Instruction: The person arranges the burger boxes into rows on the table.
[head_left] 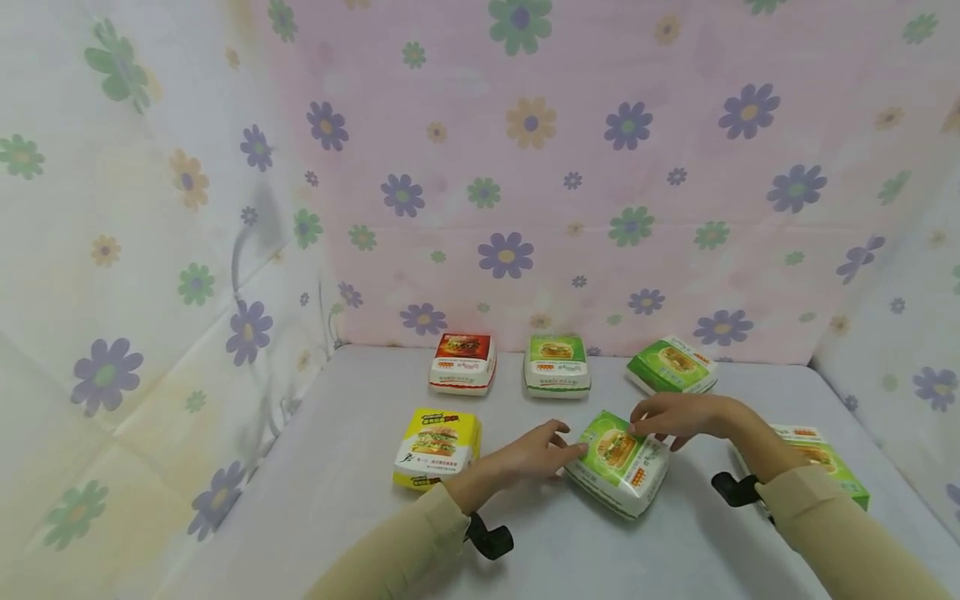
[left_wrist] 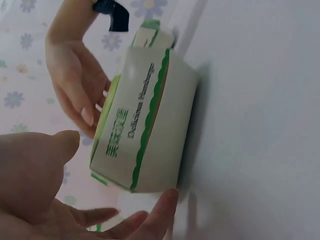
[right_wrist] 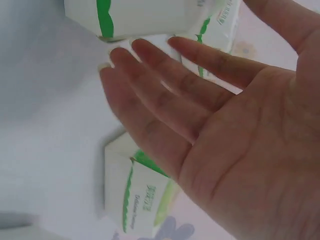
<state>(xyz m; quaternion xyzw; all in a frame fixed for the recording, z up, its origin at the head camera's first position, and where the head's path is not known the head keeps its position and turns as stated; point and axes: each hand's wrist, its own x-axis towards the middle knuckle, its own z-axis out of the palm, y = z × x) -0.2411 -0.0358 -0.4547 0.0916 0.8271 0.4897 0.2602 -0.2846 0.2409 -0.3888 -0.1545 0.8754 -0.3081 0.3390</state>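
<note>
A green-and-white burger box (head_left: 618,462) with a burger picture on its lid sits turned at an angle on the table, between the two hands. At its left corner is my left hand (head_left: 536,450); in the left wrist view its fingers (left_wrist: 165,210) are spread, one tip by the box's lower edge. My right hand (head_left: 678,415) reaches over the box's far right side. Its fingers (right_wrist: 155,95) extend loosely toward the box's bottom edge in the right wrist view, and nothing is gripped. The printed side of the box (left_wrist: 142,115) faces the left wrist camera.
Left of the hands lies a yellow burger box (head_left: 437,446). Along the back stand a red-topped box (head_left: 462,364), a green-topped box (head_left: 557,367) and a slanted green box (head_left: 671,365). Another green box (head_left: 825,458) is partly behind the right forearm. Flowered cloth (head_left: 555,192) walls the table.
</note>
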